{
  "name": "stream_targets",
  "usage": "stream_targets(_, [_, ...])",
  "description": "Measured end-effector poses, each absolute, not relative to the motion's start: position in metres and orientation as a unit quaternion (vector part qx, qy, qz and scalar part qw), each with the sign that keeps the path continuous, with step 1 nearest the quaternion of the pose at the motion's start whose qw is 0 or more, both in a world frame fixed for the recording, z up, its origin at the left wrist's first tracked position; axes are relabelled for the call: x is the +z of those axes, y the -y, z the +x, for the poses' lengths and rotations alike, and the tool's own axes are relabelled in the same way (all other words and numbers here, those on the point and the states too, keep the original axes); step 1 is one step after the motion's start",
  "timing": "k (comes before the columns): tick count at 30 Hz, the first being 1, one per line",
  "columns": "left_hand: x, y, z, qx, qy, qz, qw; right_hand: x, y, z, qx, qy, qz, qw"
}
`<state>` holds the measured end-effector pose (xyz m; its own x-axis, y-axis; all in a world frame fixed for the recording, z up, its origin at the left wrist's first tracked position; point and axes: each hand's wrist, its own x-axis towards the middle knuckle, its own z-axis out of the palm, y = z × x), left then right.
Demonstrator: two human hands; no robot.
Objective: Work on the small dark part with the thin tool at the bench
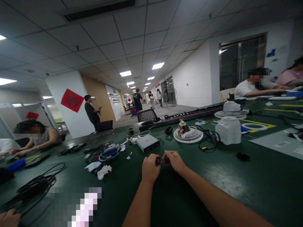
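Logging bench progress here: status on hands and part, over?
Left hand closed around small dark part. Right hand close by, contents unclear. Silver box just beyond hands.

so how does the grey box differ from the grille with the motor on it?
Shape: the box is squared with flat faces; the grille is round and slatted.
Colour: the box is grey with a dark front; the grille is white.
Top: the box's is bare; the grille carries the motor.
Place: the box is just beyond the left hand; the grille is farther right.
Shared: both lie on the table.
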<state>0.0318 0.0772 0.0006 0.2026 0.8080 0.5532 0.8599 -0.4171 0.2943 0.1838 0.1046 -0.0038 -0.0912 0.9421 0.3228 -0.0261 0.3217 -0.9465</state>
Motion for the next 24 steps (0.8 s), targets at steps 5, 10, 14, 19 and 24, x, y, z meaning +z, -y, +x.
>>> stream_targets(5, [0.0013, -0.0758, 0.0321, -0.325, 0.542, -0.774, 0.040, -0.0031, -0.1042, 0.1828, 0.427, 0.594, -0.374, 0.570])
stream_targets(10, [0.0006, -0.0766, 0.0324, -0.322, 0.543, -0.775, 0.041, -0.0053, -0.1054, 0.1839, 0.401, 0.606, -0.401, 0.557])
stream_targets(14, [-0.0005, -0.0778, 0.0322, -0.325, 0.537, -0.777, 0.047, -0.0065, -0.1068, 0.1836, 0.445, 0.585, -0.374, 0.566])
stream_targets(19, [-0.0012, -0.0782, 0.0314, -0.327, 0.536, -0.777, 0.050, -0.0038, -0.1051, 0.1828, 0.405, 0.594, -0.406, 0.563])
stream_targets(24, [0.0017, -0.0757, 0.0319, -0.320, 0.537, -0.779, 0.049, -0.0033, -0.1042, 0.1816, 0.449, 0.575, -0.380, 0.569])
